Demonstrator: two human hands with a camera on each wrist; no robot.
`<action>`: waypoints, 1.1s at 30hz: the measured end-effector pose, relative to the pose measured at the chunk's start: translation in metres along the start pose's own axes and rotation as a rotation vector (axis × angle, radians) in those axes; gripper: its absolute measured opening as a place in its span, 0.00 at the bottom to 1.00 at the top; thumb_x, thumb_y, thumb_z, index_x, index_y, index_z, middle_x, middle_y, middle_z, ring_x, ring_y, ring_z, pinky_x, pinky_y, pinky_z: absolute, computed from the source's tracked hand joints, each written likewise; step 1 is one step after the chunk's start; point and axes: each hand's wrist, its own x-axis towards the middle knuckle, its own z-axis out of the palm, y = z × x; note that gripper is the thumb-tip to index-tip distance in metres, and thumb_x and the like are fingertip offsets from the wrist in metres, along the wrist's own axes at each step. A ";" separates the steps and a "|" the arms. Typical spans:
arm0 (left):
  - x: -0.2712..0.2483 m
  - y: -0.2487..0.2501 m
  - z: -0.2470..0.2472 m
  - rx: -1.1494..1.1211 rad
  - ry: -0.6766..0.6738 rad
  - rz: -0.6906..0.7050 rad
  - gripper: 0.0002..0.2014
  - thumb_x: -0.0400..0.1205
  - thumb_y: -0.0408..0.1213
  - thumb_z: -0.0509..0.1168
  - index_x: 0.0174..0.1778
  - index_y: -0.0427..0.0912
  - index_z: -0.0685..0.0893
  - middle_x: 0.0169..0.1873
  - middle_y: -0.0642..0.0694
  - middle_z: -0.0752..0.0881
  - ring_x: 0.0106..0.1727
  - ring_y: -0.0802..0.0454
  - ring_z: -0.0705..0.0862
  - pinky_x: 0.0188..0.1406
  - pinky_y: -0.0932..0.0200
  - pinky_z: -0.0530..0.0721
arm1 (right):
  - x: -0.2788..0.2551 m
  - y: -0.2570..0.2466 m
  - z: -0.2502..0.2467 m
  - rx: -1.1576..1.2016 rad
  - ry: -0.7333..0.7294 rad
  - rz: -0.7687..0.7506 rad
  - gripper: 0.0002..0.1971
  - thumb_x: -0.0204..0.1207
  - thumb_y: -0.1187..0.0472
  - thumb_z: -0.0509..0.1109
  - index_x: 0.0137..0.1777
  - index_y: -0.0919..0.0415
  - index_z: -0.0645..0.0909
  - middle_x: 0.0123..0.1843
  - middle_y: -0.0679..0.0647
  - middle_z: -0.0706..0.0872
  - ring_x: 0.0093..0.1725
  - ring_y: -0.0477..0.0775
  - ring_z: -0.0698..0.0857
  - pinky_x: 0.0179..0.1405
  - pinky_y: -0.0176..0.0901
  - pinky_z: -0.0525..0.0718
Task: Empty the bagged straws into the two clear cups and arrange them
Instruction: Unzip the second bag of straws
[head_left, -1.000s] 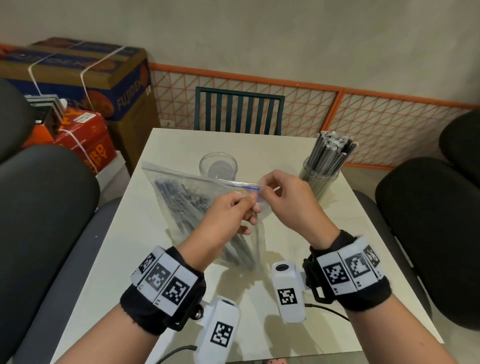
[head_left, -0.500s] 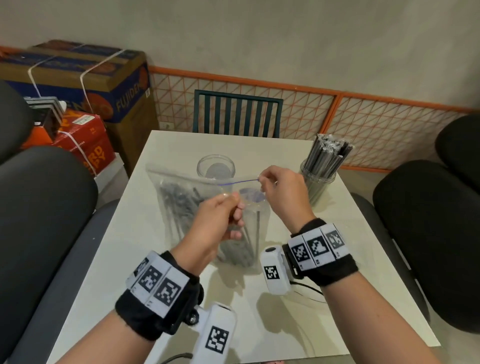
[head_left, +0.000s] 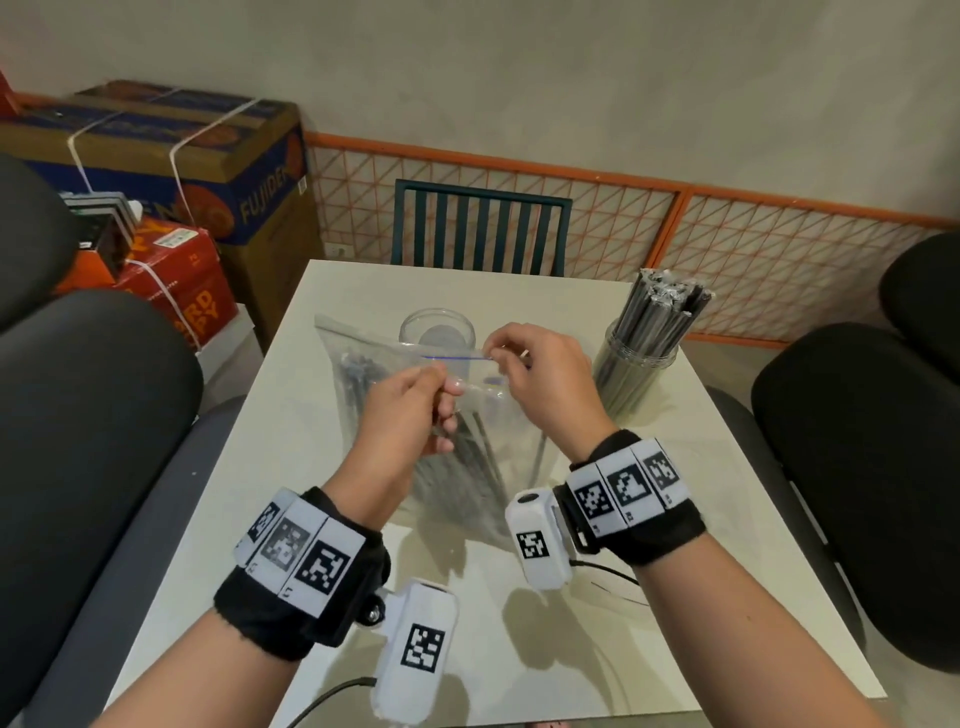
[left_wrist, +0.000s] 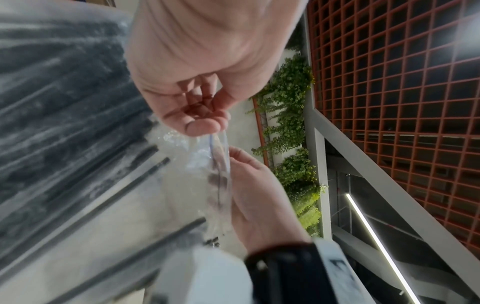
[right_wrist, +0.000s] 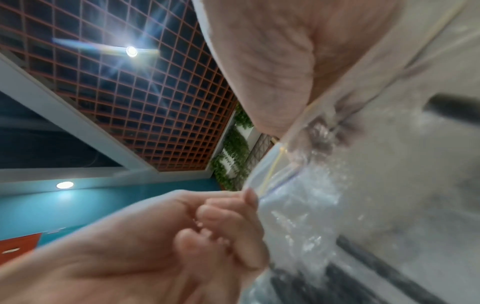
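A clear zip bag of black straws hangs upright over the table, its bottom near the tabletop. My left hand pinches the near lip of its mouth, and my right hand pinches the far lip with the blue zip line. The left wrist view shows my left hand on the bag's edge. In the right wrist view my right hand holds the bag. An empty clear cup stands just behind the bag. At the right a second clear cup holds several black straws.
The white table has black chairs at its left and right and a green slatted chair at its far edge. Stacked cardboard boxes stand at the back left. A thin cable lies near my right wrist.
My hands have drawn apart, left toward me and right away, and the bag's mouth has spread between them. The bag now hangs more upright and a little higher.
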 end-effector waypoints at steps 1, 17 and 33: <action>-0.002 -0.002 0.001 0.003 -0.004 0.000 0.14 0.84 0.35 0.56 0.32 0.41 0.78 0.21 0.49 0.72 0.20 0.56 0.72 0.15 0.66 0.71 | 0.004 -0.001 -0.001 -0.005 0.029 0.029 0.08 0.79 0.60 0.64 0.45 0.49 0.85 0.39 0.41 0.85 0.45 0.51 0.84 0.60 0.61 0.78; -0.004 0.005 -0.022 0.059 -0.008 -0.011 0.15 0.84 0.36 0.56 0.31 0.40 0.77 0.15 0.51 0.69 0.15 0.56 0.68 0.15 0.66 0.72 | 0.013 -0.009 0.013 0.089 -0.015 0.062 0.08 0.78 0.56 0.67 0.38 0.43 0.80 0.26 0.39 0.78 0.35 0.46 0.79 0.66 0.73 0.74; -0.012 0.012 -0.064 0.420 0.024 -0.049 0.12 0.81 0.35 0.61 0.30 0.40 0.75 0.23 0.48 0.73 0.24 0.55 0.74 0.21 0.63 0.78 | 0.029 -0.007 0.010 -0.046 0.000 0.058 0.07 0.81 0.56 0.64 0.48 0.50 0.84 0.35 0.44 0.78 0.42 0.49 0.75 0.61 0.53 0.74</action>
